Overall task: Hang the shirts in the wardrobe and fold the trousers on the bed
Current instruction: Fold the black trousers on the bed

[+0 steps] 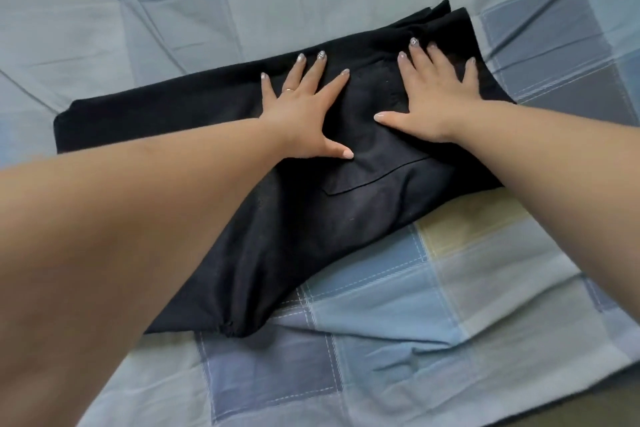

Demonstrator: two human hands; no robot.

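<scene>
Black trousers lie partly folded on the bed, which has a blue, grey and pale yellow checked cover. A back pocket shows near the middle of the cloth. One folded layer stretches to the left, and another part runs down toward the near left. My left hand presses flat on the trousers with its fingers spread. My right hand lies flat beside it, nearer the waist end at the right. Neither hand grips the cloth.
The checked bed cover surrounds the trousers on all sides and is creased at the far left and far right. The bed's near edge runs across the lower right corner, with dark floor beyond it.
</scene>
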